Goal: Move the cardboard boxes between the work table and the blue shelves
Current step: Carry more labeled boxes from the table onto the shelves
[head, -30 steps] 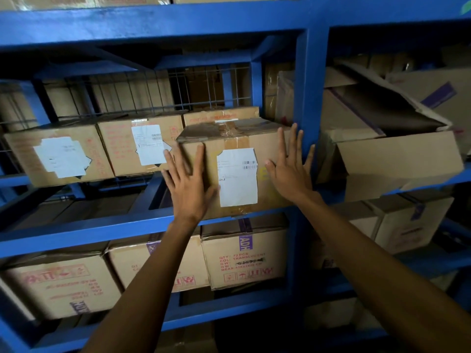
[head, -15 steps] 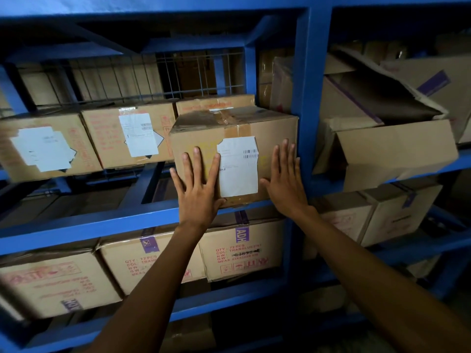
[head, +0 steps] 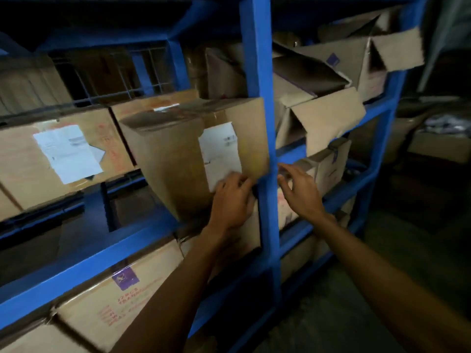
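At the far left of the blue shelves [head: 258, 72], on the middle level, a cardboard box with a torn white label [head: 58, 154] sits square to the front edge. Just right of it stands the labelled box [head: 183, 159], the one being handled. It is turned on the shelf so that one vertical corner points out toward the person: a plain brown face looks left and near, and the face carrying a white shipping label [head: 220, 154] looks right, reaching the blue upright post [head: 262, 138]. Its long axis cannot be told with the box turned like this. It stands upright, taped top up, with its bottom near corner at the front shelf beam [head: 84, 266].

The left hand [head: 233, 200] lies against the lower part of the labelled face, by the bottom right corner. Its fingers [head: 237, 179] look slightly bent and close together over the label's lower edge; motion blur hides whether they press flat or hook around the box edge.

Right of the post, the right hand [head: 300, 192] hangs in front of the neighbouring bay, apart from the box, loosely spread and gently curved, gripping nothing. Behind it on the level below stands a smaller box [head: 328, 164]. Above, an open box with loose flaps [head: 328, 118] leans out over the right bay's shelf.
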